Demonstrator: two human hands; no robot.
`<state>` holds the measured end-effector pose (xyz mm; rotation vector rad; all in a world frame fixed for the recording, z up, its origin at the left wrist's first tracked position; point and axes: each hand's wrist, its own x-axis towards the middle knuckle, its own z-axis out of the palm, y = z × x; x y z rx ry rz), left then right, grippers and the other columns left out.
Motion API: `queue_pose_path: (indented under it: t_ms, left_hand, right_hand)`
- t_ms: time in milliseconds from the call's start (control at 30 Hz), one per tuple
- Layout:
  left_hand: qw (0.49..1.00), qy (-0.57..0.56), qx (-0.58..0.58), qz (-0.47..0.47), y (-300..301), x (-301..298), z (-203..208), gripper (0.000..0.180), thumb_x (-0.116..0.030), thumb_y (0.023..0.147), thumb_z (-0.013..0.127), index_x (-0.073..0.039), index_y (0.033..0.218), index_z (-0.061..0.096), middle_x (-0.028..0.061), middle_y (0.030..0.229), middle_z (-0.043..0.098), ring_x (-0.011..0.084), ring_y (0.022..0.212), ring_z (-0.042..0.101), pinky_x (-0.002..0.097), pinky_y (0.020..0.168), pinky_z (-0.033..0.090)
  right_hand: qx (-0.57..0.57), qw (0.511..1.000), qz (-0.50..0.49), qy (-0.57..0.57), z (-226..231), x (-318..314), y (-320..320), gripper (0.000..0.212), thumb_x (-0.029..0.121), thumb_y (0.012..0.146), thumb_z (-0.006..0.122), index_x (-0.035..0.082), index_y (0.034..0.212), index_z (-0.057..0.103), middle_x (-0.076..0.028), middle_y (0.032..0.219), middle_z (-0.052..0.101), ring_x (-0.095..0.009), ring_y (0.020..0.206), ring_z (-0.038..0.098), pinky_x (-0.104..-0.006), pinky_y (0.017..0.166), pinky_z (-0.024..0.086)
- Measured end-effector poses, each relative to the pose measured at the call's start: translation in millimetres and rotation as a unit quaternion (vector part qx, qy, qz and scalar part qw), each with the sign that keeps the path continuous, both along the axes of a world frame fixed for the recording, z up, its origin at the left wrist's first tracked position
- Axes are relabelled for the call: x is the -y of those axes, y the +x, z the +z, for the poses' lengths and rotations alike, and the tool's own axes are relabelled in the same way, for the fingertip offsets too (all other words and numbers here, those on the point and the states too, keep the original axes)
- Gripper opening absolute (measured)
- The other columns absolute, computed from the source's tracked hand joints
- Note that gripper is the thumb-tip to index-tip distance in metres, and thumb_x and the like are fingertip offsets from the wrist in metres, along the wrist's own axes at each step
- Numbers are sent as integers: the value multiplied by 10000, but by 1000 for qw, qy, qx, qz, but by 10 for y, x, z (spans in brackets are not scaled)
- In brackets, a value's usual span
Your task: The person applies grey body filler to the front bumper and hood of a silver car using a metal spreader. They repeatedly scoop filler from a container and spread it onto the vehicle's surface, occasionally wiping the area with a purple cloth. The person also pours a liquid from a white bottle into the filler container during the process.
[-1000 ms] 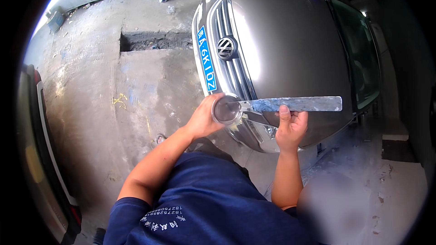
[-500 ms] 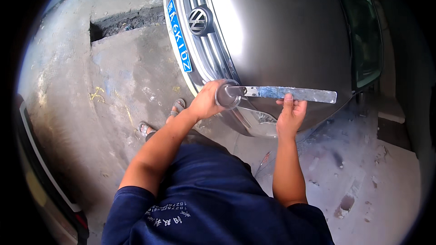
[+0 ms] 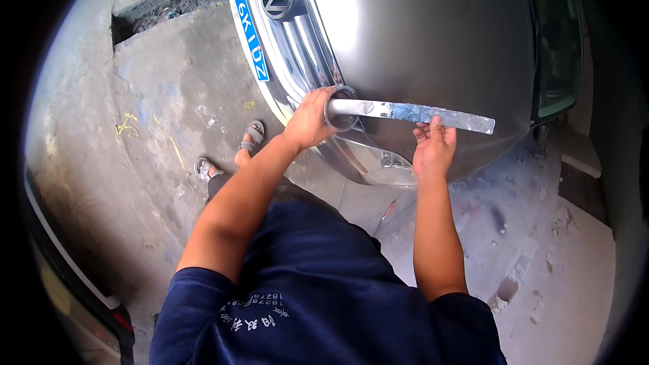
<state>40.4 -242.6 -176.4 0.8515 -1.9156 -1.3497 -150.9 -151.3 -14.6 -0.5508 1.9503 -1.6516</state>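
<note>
Head view, looking straight down past the navy shirt (image 3: 324, 290): the left hand (image 3: 311, 120) is wrapped around the side of a clear round cup (image 3: 343, 124) with dark grey stuff inside; the right hand (image 3: 433, 152) pinches a long flat strip (image 3: 426, 113), blue and silver in patches, thumb over its near edge; one end of the strip reaches in over the cup's rim, the other juts out past the right hand, with the car hood (image 3: 433, 34) behind it; whether the inner end touches the grey stuff I can't fairly say from here. Cup and strip show in front of the car's near front corner, the grille (image 3: 297, 40) just beyond the left hand and the headlight (image 3: 395, 162) between the forearms; how high they hang over the bodywork is hard to judge. There's broad floor (image 3: 149, 115) off to the left, between the sandalled feet (image 3: 252, 136) and the second vehicle (image 3: 74, 297); farther up, a sharp-edged pit (image 3: 172, 10) cuts into it, well apart from the feet.
</note>
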Motion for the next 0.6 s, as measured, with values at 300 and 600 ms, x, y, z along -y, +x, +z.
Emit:
queue_pose_path:
  t_ms: [300,600]
  left_hand:
    - [999,30,11,0,-70,46,-84,775,-158,646,803,-30,1327,454,168,1289,528,355,1237,459,417,1070,380]
    - [1000,19,15,-2,-31,26,-96,782,-155,652,787,-26,1342,442,173,1287,524,354,1228,463,409,1068,383]
  right_hand:
    - [69,997,-19,36,-47,-57,-299,153,197,965,593,113,1085,551,-9,971,598,-139,842,573,-302,730,479]
    - [105,994,1,31,-94,-89,-435,136,202,971,583,118,1067,535,-8,961,596,-140,840,583,-306,721,492]
